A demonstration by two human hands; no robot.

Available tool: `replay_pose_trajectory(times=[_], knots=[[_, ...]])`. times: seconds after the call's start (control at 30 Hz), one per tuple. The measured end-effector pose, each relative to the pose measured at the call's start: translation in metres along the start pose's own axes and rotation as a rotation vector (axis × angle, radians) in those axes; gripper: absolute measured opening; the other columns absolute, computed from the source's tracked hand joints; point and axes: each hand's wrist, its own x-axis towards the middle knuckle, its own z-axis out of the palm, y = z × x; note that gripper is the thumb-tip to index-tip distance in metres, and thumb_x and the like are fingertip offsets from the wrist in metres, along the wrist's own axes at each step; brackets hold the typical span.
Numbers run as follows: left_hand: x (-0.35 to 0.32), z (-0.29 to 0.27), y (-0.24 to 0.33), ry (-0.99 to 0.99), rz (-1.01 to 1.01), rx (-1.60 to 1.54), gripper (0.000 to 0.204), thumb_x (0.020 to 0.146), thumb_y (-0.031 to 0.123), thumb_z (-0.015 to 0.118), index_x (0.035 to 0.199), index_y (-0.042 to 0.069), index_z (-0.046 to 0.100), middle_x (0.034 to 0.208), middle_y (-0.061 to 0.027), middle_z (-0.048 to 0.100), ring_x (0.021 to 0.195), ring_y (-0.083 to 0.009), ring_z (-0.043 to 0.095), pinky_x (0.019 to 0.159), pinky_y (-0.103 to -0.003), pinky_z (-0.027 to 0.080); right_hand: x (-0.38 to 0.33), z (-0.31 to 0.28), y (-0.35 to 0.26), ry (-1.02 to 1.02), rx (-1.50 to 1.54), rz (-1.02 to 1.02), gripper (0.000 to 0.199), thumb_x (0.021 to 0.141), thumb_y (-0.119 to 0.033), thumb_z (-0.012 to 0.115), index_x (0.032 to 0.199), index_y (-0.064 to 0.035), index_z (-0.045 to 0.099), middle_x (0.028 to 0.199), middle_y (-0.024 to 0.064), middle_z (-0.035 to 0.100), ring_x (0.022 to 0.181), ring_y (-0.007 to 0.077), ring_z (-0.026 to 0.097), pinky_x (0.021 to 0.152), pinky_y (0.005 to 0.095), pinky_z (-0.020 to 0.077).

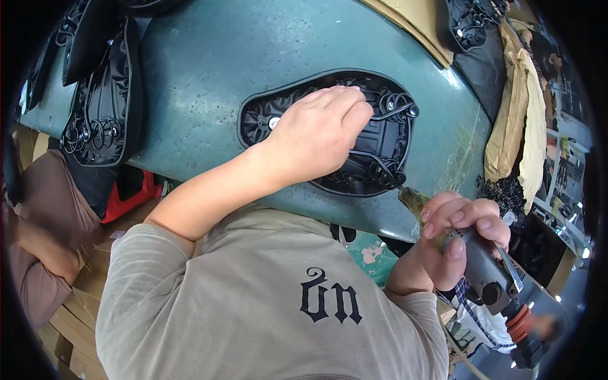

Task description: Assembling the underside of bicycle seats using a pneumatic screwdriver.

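An upturned black bicycle saddle lies on the green table, its wire rails and coil springs facing up. My left hand is closed over the middle of the saddle, gripping it by its underside; the fingertips are partly hidden. In my right hand is a grey air screwdriver with a side lever, an orange-red ring and a wrapped, yellowish nose. Its tip points at the bolt end of the nearer coil spring, at the saddle's right near corner. Whether the tip touches the bolt is hard to tell.
More black saddles lean at the table's left end, and another saddle is at the far right. Torn brown paper and a pile of black springs lie on the right. Another person's arm is at the left.
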Motion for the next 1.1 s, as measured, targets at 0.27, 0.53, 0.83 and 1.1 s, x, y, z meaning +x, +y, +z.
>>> replay_pose_trajectory(times=[0.27, 0.53, 0.83, 1.1], knots=[[-0.005, 0.001, -0.003, -0.016, -0.002, 0.017, 0.037, 0.068, 0.001, 0.071, 0.104, 0.000, 0.061, 0.113, -0.0162, 0.067, 0.109, -0.0346, 0.068, 0.094, -0.042, 0.057, 0.003, 0.003, 0.007, -0.041, 0.020, -0.049, 0.037, 0.089, -0.011, 0.072, 0.117, -0.0056, 0.048, 0.095, 0.0136, 0.054, 0.055, 0.0194, 0.056, 0.052, 0.0394, 0.0523], [-0.005, -0.001, -0.002, -0.077, -0.024, -0.063, 0.038, 0.068, 0.001, 0.073, 0.104, 0.000, 0.061, 0.111, -0.0161, 0.066, 0.110, -0.0348, 0.067, 0.095, -0.043, 0.056, -0.001, 0.006, 0.010, 0.021, -0.009, -0.026, 0.028, 0.090, -0.008, 0.070, 0.107, -0.0055, 0.049, 0.089, 0.0133, 0.056, 0.057, 0.0211, 0.058, 0.054, 0.0393, 0.0525], [-0.001, -0.008, -0.002, -0.178, -0.018, -0.066, 0.044, 0.070, -0.002, 0.070, 0.113, 0.001, 0.061, 0.118, -0.0169, 0.067, 0.114, -0.0355, 0.066, 0.097, -0.043, 0.056, 0.002, -0.021, -0.014, -0.169, 0.027, -0.176, 0.040, 0.091, -0.007, 0.062, 0.128, -0.0043, 0.047, 0.112, 0.0169, 0.057, 0.059, 0.0178, 0.059, 0.054, 0.0367, 0.0523], [0.014, -0.046, -0.020, -0.402, 0.083, -0.133, 0.043, 0.066, -0.013, 0.065, 0.105, 0.005, 0.064, 0.129, -0.0064, 0.067, 0.103, -0.0286, 0.069, 0.074, -0.039, 0.057, 0.014, -0.045, -0.036, -0.081, 0.177, -0.132, 0.042, 0.092, -0.012, 0.058, 0.131, -0.0018, 0.048, 0.108, 0.0150, 0.053, 0.061, 0.0153, 0.057, 0.059, 0.0367, 0.0494]])
